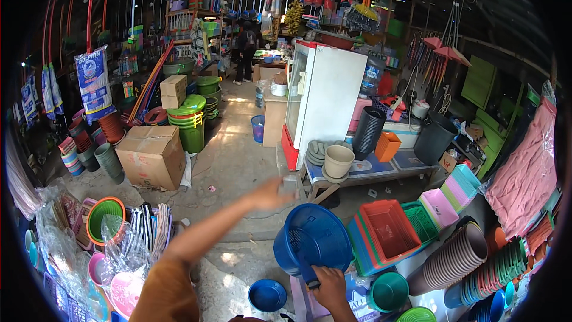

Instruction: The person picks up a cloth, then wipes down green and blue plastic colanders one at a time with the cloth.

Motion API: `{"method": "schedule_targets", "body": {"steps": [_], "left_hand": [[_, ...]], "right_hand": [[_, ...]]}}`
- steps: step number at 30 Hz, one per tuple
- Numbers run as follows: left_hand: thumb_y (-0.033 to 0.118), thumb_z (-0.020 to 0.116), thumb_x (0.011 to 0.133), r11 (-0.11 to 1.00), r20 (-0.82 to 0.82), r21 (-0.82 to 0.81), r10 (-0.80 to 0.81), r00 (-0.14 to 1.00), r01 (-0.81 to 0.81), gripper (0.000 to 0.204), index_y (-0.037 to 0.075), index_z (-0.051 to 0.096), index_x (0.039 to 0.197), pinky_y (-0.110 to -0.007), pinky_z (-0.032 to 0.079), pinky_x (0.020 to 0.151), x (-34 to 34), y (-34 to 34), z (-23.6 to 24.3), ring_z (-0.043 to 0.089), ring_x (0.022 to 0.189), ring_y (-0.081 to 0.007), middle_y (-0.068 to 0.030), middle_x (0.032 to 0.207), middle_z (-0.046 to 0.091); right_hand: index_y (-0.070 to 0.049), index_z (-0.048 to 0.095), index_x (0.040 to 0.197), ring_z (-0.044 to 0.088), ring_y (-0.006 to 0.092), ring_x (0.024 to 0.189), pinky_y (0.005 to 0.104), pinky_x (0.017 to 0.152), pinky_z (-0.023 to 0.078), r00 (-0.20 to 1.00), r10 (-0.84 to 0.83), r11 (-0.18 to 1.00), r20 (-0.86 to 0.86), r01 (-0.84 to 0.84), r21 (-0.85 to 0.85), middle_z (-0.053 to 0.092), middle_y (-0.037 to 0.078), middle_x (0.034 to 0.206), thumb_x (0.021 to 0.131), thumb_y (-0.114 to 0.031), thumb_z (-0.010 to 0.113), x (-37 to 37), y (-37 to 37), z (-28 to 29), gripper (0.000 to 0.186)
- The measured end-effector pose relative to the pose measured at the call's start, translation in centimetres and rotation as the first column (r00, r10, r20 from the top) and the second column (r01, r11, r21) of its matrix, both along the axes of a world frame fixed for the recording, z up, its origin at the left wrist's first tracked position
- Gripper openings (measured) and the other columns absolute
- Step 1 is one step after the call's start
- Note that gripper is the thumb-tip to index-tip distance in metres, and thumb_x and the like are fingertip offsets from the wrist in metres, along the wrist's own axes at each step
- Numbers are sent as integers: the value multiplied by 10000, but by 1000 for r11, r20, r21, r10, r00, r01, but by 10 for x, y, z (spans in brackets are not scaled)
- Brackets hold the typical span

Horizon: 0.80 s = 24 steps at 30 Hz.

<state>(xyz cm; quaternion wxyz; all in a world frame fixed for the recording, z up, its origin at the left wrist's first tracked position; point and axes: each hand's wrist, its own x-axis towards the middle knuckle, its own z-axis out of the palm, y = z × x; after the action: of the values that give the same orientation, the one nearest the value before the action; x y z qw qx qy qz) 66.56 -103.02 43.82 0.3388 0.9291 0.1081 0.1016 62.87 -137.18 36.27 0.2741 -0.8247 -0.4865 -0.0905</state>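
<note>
My right hand [329, 285] is closed at the near rim of a large blue plastic tub [314, 240]. A dark blue, handle-like strip [308, 274] shows beside its fingers; whether it is part of the tub I cannot tell. The tub's open mouth tilts up toward me. My left arm reaches forward across the middle, and my left hand [266, 195] is in the air beyond the tub. That hand is blurred, with its fingers stretched out to the right and nothing seen in them. A small blue basin [267, 296] rests on the floor left of the tub.
Right of the tub are stacked red baskets [390, 232], a green bowl [388, 292] and nested brown pots [450, 259]. Ahead stand a low table [381, 170] and a white fridge [336, 95]. A cardboard box [152, 156] is left; a person [246, 50] stands far back.
</note>
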Motion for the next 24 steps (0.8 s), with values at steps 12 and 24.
{"method": "schedule_targets", "body": {"steps": [12,24], "left_hand": [[-211,379,642,262,202,-961,460,865,85,816,12,411,1426,-286,446,972,-107,-166,-154,592,1120,-216,-136,1269,585],[-94,434,668,670,301,-741,288,909,34,742,17,454,1401,-346,206,1156,-138,-196,-165,296,1424,-294,-198,1464,424]], "right_hand": [[-35,561,1237,627,318,1015,439,869,484,877,116,937,-466,-251,-241,638,164,1077,842,-168,622,-28,-14,-43,422],[50,584,1190,587,398,1134,410,958,435,447,-62,987,-892,163,14,619,299,1143,965,-365,456,-37,43,-158,490]]}}
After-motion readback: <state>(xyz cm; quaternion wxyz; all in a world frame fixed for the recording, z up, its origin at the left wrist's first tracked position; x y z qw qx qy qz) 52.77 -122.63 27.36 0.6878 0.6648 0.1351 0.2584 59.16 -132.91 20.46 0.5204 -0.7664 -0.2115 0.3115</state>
